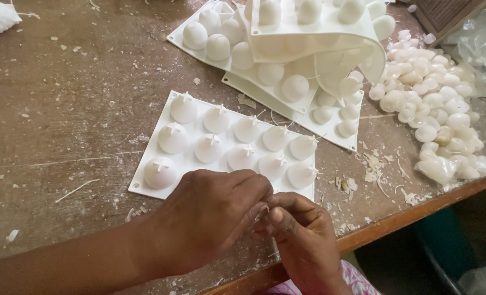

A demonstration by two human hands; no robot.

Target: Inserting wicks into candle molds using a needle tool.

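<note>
My left hand (213, 216) and my right hand (303, 235) meet at the near edge of a white silicone mould (144, 177) that lies dome-side up on the wooden table. The mould's domes each carry a small white cross of wick on top. My fingertips pinch together around a thin white wick (263, 212) at the mould's front edge. The dome under my hands is hidden.
Several more white moulds (243, 54) are stacked at the back, one (330, 38) curled upward. A heap of white wax domes (434, 104) lies at the right. Wax crumbs (374, 169) litter the table (62, 109); its front edge (418, 210) runs diagonally at lower right.
</note>
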